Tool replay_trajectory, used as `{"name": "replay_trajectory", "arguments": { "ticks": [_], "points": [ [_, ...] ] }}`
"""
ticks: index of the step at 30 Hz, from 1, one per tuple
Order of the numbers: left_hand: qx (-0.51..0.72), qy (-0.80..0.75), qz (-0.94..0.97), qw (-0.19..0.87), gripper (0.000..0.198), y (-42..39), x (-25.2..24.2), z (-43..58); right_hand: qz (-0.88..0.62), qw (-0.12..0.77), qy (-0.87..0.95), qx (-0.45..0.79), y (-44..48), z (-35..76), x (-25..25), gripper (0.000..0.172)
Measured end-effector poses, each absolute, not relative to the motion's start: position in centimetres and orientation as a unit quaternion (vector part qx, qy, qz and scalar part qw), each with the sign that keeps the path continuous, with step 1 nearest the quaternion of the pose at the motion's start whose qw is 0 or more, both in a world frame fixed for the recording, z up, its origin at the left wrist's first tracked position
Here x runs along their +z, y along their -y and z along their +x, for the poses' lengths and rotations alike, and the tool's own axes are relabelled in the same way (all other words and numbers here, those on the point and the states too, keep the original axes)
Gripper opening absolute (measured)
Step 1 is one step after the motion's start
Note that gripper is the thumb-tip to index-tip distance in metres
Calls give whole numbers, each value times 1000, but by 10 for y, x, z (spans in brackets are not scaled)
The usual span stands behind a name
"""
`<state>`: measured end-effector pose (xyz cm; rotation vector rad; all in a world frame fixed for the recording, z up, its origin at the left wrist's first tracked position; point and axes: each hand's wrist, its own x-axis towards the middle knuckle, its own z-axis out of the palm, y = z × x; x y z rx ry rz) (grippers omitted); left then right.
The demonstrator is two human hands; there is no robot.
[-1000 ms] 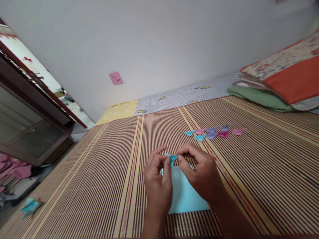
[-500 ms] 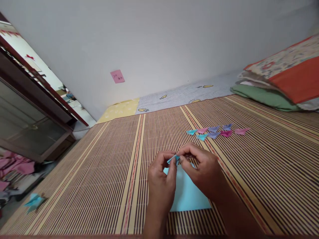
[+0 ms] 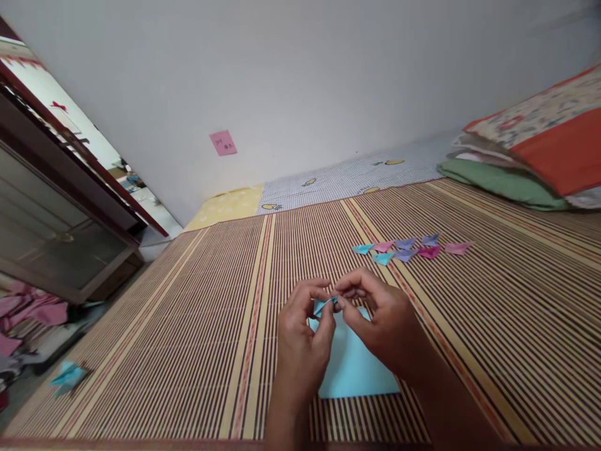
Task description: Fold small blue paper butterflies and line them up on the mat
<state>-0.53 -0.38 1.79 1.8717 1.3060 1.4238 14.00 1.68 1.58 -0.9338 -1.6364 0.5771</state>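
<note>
A small folded piece of blue paper [image 3: 323,306] is pinched between my two hands. My left hand [image 3: 305,335] grips its left part between thumb and fingers. At its right end, the thumb and fingertips of my right hand [image 3: 382,319] press on the paper. The exact folds are too small to make out. Below my hands a light blue sheet [image 3: 359,369] lies flat on the striped mat [image 3: 216,326]. Beyond my right hand sit several small folded paper shapes in two rows, among them a magenta one [image 3: 429,252] and a light blue one [image 3: 384,258].
A crumpled blue paper piece [image 3: 68,377] lies at the mat's left edge. Folded bedding [image 3: 554,156] is stacked at the back right. A pink note [image 3: 223,143] is on the wall. Pink cloth [image 3: 32,307] lies at the far left, below a door.
The folded paper has tilted slightly in my fingers, and my left fingers have lifted and shifted a little around it. The whole view has moved slightly.
</note>
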Motion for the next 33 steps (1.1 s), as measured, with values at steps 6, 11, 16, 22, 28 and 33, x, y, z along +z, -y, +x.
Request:
{"name": "replay_trajectory", "arguments": {
  "ticks": [6, 11, 16, 22, 28, 33],
  "points": [
    [521, -472, 662, 260, 6, 3, 13, -7, -397, 542, 694, 259, -17, 141, 18, 14],
    [530, -470, 651, 274, 4, 2, 10, -7, -408, 527, 696, 267, -16, 142, 19, 15],
    [523, -473, 651, 283, 3, 2, 9, -9, -418, 522, 693, 269, -15, 142, 20, 14],
    [516, -460, 668, 276, 7, 1, 11, -9, -434, 504, 700, 260, -15, 144, 20, 17],
    [503, -449, 693, 255, 14, 4, 16, -6, -394, 504, 733, 233, -13, 143, 21, 17],
    [496, -448, 693, 270, 17, 5, 18, -5, -401, 501, 729, 237, -14, 143, 20, 15]
  ]
}}
